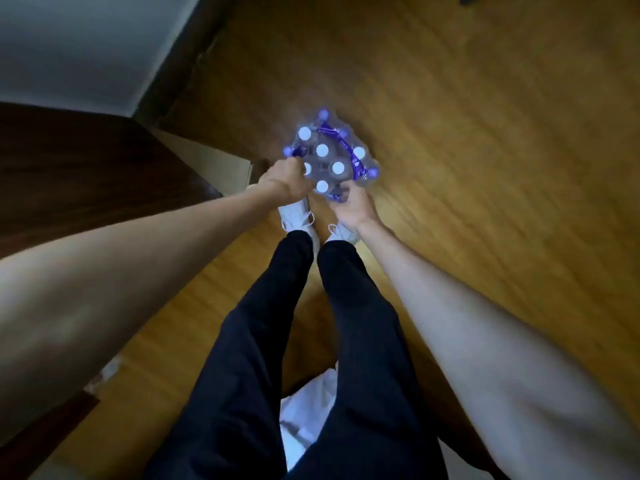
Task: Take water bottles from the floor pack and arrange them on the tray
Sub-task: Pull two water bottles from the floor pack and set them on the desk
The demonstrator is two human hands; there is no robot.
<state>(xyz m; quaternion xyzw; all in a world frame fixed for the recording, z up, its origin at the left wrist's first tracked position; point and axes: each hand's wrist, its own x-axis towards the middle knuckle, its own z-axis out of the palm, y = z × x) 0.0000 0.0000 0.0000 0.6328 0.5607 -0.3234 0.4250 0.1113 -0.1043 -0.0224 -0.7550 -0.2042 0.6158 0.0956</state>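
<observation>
A shrink-wrapped pack of water bottles (pixel 330 152) stands on the wooden floor just beyond my feet, with several white caps and purple labels showing from above. My left hand (pixel 285 180) is closed on the pack's near left edge, over the plastic wrap. My right hand (pixel 349 206) grips the near right corner of the pack, fingers curled onto the wrap. The picture is blurred, so single bottles are hard to tell apart. No tray is in view.
A dark wooden cabinet (pixel 86 174) fills the left side, with a white wall (pixel 79 50) behind it. My legs in dark trousers and white shoes (pixel 299 220) stand right before the pack. Wooden floor (pixel 485 133) stretches to the right.
</observation>
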